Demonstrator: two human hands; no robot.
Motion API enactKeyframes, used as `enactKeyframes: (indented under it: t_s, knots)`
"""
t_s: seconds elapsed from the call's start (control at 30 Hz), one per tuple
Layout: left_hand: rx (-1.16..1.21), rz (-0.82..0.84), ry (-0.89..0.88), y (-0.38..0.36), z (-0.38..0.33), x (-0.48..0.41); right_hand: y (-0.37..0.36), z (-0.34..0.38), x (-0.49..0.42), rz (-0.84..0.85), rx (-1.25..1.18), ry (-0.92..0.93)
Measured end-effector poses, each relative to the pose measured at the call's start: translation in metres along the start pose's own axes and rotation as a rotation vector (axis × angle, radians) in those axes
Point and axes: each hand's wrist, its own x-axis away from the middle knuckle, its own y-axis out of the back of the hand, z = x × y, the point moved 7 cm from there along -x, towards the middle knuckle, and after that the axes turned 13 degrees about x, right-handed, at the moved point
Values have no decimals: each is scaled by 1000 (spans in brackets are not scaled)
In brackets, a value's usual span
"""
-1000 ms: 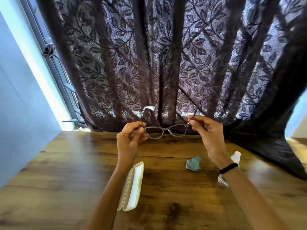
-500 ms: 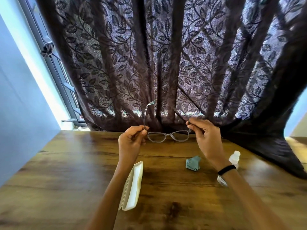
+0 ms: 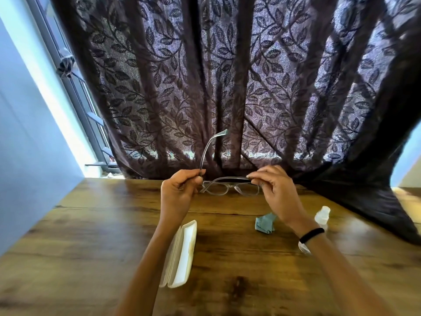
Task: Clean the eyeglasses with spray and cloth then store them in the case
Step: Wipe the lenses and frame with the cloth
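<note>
I hold clear-framed eyeglasses [image 3: 230, 189] in the air above the far part of the wooden table [image 3: 91, 247]. My left hand [image 3: 178, 192] pinches the frame's left corner, where one temple arm sticks up. My right hand [image 3: 276, 190] pinches the right corner, and the other temple arm lies folded across the top of the frame. A white glasses case [image 3: 181, 252] lies open on the table under my left forearm. A crumpled teal cloth [image 3: 265, 224] sits below my right hand. A small clear spray bottle [image 3: 322, 216] lies partly hidden behind my right wrist.
A dark leaf-patterned curtain [image 3: 227, 87] hangs right behind the table and drapes onto its far right corner. A window frame [image 3: 75, 92] and a pale wall [image 3: 22, 144] stand at the left.
The right temple arm, which stood up from the frame earlier, has folded flat across it. Both hands lowered the glasses slightly toward the table.
</note>
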Motion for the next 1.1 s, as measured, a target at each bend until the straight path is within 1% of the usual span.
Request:
enactKeyframes:
  t_s: [0.07, 0.17, 0.33, 0.47, 0.57, 0.77, 0.93, 1.0, 1.1]
  knots:
    - [15, -30, 0, 4, 0, 0, -4, -10, 1, 66, -196, -128]
    - [22, -87, -18, 8, -1, 0, -6, -21, 5, 89, -431, -282]
    - [-17, -131, -48, 11, -2, 1, -8, -26, 14, 82, -542, -368]
    - [-5, -103, -35, 8, -1, 2, -8, -32, 17, 50, -550, -378]
    - [-58, -53, -44, 7, -1, 1, -7, -33, 17, 33, -549, -360]
    - [-360, 52, -181, 1, -7, 2, -5, -32, 15, -4, -454, -307]
    - [-603, 176, -211, -6, -2, 7, 0, -29, 11, -50, -341, -243]
    - [-640, 199, -211, -8, -1, 9, 2, -27, 9, -64, -323, -224]
    - [-626, 198, -205, -8, 1, 9, 2, -30, 8, -67, -301, -223]
